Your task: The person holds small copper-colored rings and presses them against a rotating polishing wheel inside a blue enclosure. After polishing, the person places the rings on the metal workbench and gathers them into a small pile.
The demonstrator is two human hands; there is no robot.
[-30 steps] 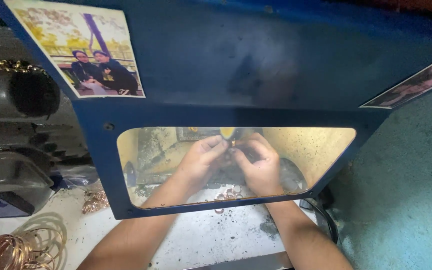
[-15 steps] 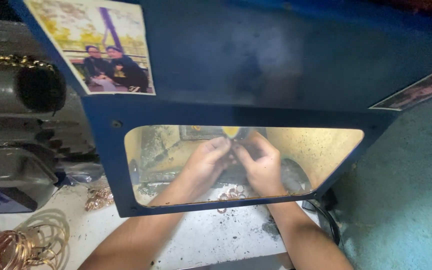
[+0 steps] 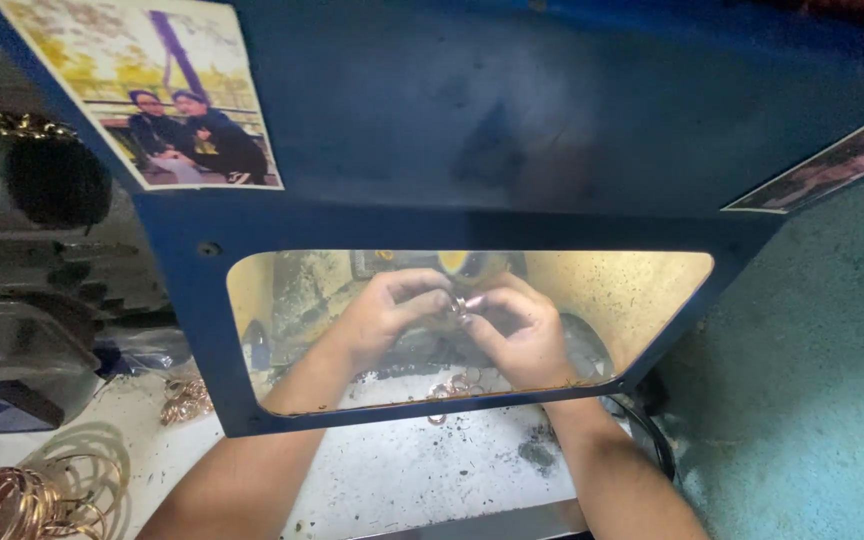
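Both of my hands reach behind the clear window [image 3: 632, 300] of a blue guard panel [image 3: 472, 130]. My left hand [image 3: 382, 315] and my right hand [image 3: 517, 335] meet at the middle, and together their fingertips pinch a small metal ring [image 3: 459, 304] held up close to a yellowish wheel [image 3: 452, 262] at the back. Several similar rings [image 3: 455, 384] lie on the white bench just below my hands. The window is stained and smeared, so fine detail of the ring is hard to see.
Coils of copper-coloured wire rings [image 3: 22, 495] lie at the lower left, with a smaller bundle [image 3: 187, 400] near the panel. A dark grey motor housing [image 3: 22, 260] stands at the left. Two photographs [image 3: 157, 85] are stuck on the panel. A teal wall [image 3: 822, 380] is at right.
The view has shifted slightly, so the panel sits a little further right. My hands stay together behind the window, holding the ring in the same spot.
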